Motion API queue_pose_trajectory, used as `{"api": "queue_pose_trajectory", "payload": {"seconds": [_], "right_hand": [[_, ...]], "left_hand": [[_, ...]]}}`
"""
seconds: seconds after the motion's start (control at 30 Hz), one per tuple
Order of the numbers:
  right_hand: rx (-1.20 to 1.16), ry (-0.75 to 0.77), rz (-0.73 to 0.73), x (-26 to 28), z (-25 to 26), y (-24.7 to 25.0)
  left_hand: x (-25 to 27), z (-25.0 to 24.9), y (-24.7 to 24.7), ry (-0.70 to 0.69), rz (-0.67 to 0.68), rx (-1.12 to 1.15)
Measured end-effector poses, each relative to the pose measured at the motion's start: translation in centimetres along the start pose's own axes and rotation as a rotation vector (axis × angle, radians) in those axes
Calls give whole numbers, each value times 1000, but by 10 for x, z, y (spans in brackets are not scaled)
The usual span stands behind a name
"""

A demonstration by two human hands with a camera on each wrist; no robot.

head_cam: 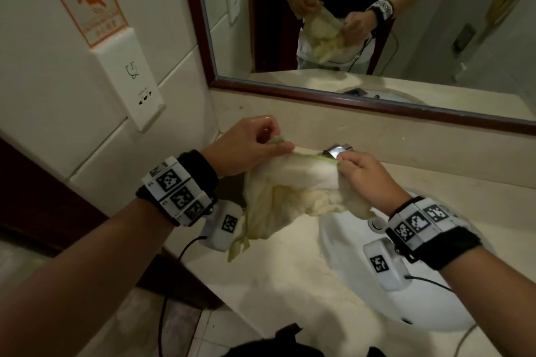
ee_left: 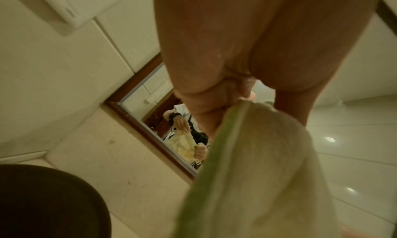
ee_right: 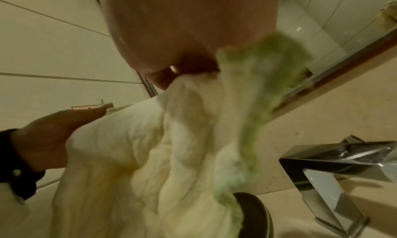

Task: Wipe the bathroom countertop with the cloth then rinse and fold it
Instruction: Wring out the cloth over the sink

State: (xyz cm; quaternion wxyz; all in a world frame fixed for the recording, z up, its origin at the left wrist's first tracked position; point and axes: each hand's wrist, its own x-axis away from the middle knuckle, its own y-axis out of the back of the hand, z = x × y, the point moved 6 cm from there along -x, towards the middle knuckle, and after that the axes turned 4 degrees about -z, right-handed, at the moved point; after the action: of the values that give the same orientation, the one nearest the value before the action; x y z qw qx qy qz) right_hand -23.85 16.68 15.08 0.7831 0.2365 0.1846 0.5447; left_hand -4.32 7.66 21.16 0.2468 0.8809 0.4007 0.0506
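Note:
A crumpled cream cloth (head_cam: 290, 194) with a green hem hangs in the air between my hands, above the beige countertop (head_cam: 284, 278) and the left rim of the white sink (head_cam: 348, 243). My left hand (head_cam: 278, 143) pinches its top left edge between thumb and fingers. My right hand (head_cam: 345, 161) pinches the top right corner. In the left wrist view the cloth (ee_left: 257, 182) falls from my fingertips (ee_left: 238, 89). In the right wrist view the cloth (ee_right: 150, 156) hangs from my fist beside the chrome tap (ee_right: 335, 167).
The chrome tap (head_cam: 338, 151) stands just behind the cloth at the back of the basin. A wood-framed mirror (head_cam: 377, 38) runs along the wall behind. A white socket plate (head_cam: 130, 78) and an orange warning sign (head_cam: 87, 0) are on the tiled left wall.

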Motion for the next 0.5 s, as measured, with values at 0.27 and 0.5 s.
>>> {"api": "queue_pose_trajectory", "payload": {"seconds": [0.27, 0.5], "right_hand": [[-353, -25, 337, 16, 21, -8], [418, -77, 582, 11, -27, -18]], "left_hand": [[16, 21, 1, 203, 198, 98], [19, 57, -9, 279, 292, -38]]}}
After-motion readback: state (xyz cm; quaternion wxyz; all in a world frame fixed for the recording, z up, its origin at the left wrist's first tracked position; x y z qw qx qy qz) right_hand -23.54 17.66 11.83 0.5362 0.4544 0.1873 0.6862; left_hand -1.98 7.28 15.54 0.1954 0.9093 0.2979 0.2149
